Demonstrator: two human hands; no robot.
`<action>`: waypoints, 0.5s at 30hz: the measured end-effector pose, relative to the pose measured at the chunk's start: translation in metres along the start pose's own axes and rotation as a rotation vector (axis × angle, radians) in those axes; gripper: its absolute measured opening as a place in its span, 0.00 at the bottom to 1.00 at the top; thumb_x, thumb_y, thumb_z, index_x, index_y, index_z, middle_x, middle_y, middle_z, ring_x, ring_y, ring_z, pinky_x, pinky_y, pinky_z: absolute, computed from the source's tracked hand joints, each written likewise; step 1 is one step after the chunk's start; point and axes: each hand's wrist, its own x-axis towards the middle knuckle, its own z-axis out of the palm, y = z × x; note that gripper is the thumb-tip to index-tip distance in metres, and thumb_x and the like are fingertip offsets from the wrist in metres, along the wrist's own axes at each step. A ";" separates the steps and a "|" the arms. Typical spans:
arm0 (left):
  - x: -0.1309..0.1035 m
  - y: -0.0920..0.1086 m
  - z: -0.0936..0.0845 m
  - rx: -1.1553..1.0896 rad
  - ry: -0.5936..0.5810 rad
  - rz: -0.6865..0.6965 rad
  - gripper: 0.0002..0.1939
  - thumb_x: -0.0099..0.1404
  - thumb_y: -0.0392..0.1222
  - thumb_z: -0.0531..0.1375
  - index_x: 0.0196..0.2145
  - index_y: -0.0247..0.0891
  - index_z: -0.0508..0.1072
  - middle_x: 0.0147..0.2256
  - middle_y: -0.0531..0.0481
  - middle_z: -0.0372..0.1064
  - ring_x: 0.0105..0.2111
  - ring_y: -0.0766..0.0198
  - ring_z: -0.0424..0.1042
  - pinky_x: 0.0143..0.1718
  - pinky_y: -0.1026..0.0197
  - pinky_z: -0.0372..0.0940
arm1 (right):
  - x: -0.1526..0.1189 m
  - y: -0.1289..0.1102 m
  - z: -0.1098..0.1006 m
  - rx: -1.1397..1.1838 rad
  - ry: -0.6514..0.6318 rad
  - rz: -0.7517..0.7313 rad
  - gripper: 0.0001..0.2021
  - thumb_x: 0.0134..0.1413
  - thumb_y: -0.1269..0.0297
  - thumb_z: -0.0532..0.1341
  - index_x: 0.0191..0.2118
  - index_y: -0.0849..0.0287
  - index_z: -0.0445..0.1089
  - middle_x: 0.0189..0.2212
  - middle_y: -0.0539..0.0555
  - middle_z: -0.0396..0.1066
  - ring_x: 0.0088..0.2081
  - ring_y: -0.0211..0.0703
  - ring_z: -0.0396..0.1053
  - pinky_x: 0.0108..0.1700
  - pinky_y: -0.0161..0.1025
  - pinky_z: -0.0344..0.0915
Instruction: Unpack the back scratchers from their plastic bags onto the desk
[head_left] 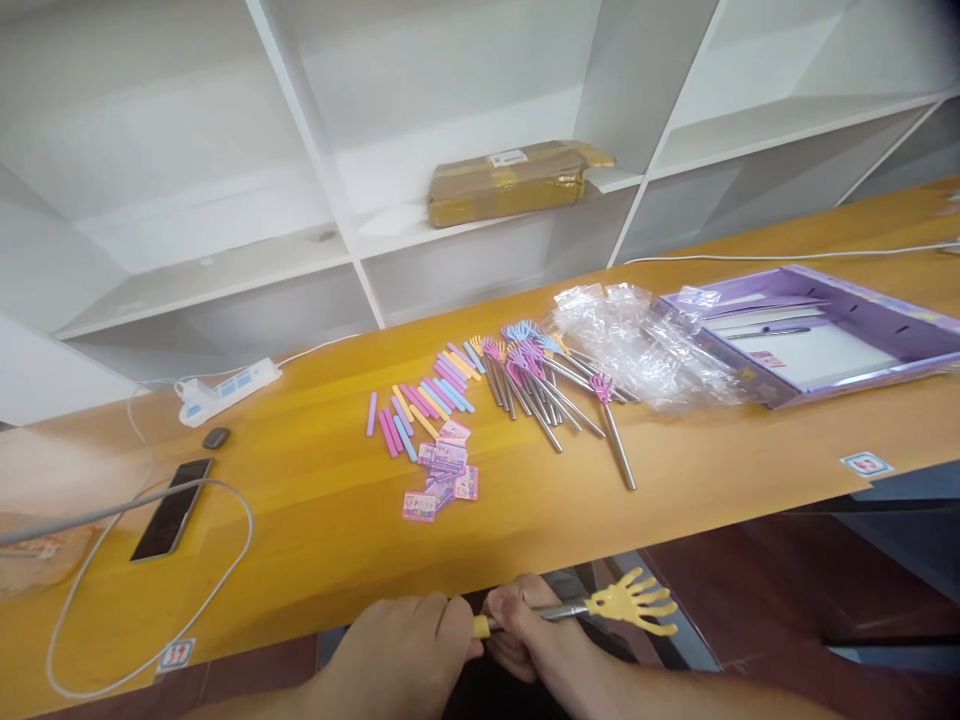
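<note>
Below the table's front edge, both hands hold one small back scratcher (pixel 600 605) with a metal shaft and a yellow hand-shaped head. My left hand (pixel 405 640) closes over its yellow handle end. My right hand (pixel 525 635) pinches the metal shaft just beside it. The yellow head points right. On the table lie a heap of similar scratchers (pixel 544 380) with pink, blue and yellow heads, several loose coloured handle sleeves (pixel 424 400) and a small pile of pink printed cards (pixel 442 470).
Clear plastic bags (pixel 637 335) lie beside an open purple box (pixel 825 340) at the right. A phone (pixel 172 505), a grey cable (pixel 150 590) and a white power strip (pixel 229 390) sit at the left. A brown parcel (pixel 510 180) rests on the white shelf behind.
</note>
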 end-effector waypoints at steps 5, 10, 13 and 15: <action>-0.012 -0.009 0.011 -0.046 0.027 0.017 0.10 0.76 0.40 0.58 0.35 0.44 0.63 0.25 0.56 0.73 0.20 0.60 0.72 0.20 0.59 0.55 | 0.001 -0.006 0.001 -0.010 0.000 0.034 0.37 0.59 0.29 0.60 0.19 0.55 0.47 0.14 0.41 0.41 0.17 0.27 0.40 0.21 0.34 0.39; -0.021 -0.016 0.015 -0.162 -0.062 -0.032 0.09 0.77 0.38 0.57 0.35 0.43 0.64 0.25 0.56 0.72 0.21 0.62 0.72 0.22 0.63 0.57 | 0.000 -0.005 -0.007 -0.128 -0.058 0.036 0.37 0.64 0.28 0.53 0.20 0.55 0.48 0.14 0.42 0.43 0.18 0.27 0.40 0.21 0.35 0.37; -0.030 -0.020 0.018 -0.250 -0.168 -0.066 0.10 0.76 0.37 0.57 0.34 0.42 0.66 0.26 0.55 0.74 0.22 0.63 0.74 0.23 0.64 0.59 | 0.002 -0.004 -0.007 -0.152 -0.077 0.048 0.37 0.65 0.27 0.51 0.20 0.55 0.47 0.14 0.42 0.43 0.18 0.27 0.39 0.20 0.34 0.36; -0.043 -0.026 0.022 -0.297 -0.214 -0.117 0.10 0.76 0.36 0.56 0.34 0.43 0.68 0.26 0.56 0.75 0.23 0.63 0.74 0.23 0.65 0.60 | 0.004 -0.005 -0.009 -0.137 -0.096 0.078 0.37 0.64 0.27 0.52 0.20 0.56 0.48 0.14 0.42 0.43 0.18 0.27 0.39 0.21 0.34 0.36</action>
